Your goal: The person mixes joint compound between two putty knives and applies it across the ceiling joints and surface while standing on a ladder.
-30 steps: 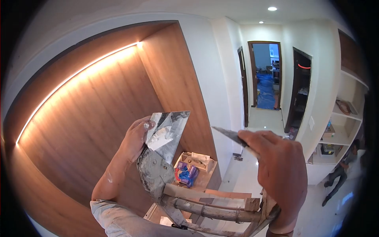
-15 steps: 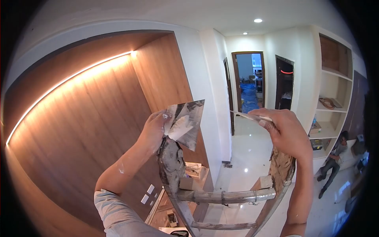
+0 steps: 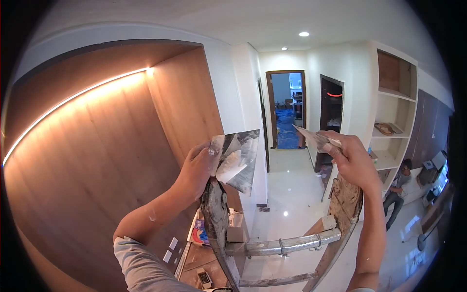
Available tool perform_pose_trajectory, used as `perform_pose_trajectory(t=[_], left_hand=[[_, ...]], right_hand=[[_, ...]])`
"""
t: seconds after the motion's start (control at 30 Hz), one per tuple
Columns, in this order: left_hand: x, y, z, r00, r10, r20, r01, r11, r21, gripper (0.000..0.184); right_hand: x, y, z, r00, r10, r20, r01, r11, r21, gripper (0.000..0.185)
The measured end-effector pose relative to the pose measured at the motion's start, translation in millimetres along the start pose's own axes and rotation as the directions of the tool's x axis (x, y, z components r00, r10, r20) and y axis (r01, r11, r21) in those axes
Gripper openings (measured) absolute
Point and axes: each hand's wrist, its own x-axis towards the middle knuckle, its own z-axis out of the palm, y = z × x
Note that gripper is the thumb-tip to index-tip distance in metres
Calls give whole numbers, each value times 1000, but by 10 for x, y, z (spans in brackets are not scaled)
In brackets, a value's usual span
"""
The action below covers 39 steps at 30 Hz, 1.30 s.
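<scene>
My left hand (image 3: pixel 197 164) is closed on one edge of a flat, roughly square metal putty plate (image 3: pixel 249 155). A lump of white putty (image 3: pixel 230 170) lies on its smeared face. In my right hand (image 3: pixel 359 160) is a thin putty knife (image 3: pixel 311 138), pinched between thumb and fingers, its blade pointing left toward the plate but apart from it. White specks mark both hands. Below them stands a worn wooden ladder (image 3: pixel 282 246); its left rail top is just under my left hand, and its right rail top is beneath my right wrist.
To the left is a wood-panelled recess (image 3: pixel 92 180) with a lit strip. Boxes (image 3: pixel 236 228) stand on a low ledge behind the ladder. A tiled corridor floor (image 3: pixel 284 194) leads to a doorway (image 3: pixel 287 109). White shelves (image 3: pixel 391 117) and a seated person (image 3: pixel 399 187) are at right.
The view has swung right, so the background slides left. The putty knife has turned from nearly edge-on to show more of its blade. Both hands keep hold of their tools.
</scene>
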Motion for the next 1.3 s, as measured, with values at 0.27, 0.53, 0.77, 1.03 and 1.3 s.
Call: perform_pose_trajectory(t=[0.27,0.53,0.77,1.03,1.3], left_hand=[[14,26,-8,997,30,75,-29,1000,-8,32],[-16,0,-7,996,74,52,-76,996,41,29],[-23,-12,25,995,97,23,-97,995,0,26],[33,-63,-24,988,132,86,-132,991,-4,26],[-35,-116,13,959,250,-133,-240,967,83,32]], right_hand=[[5,52,-14,999,-50,17,51,999,-8,29],[-24,87,-12,994,-108,-10,108,994,-17,29],[-48,134,-64,981,-193,28,194,981,-32,26],[1225,331,-496,975,137,-177,88,494,865,43],[1082,-170,-51,993,97,-68,-13,663,749,42]])
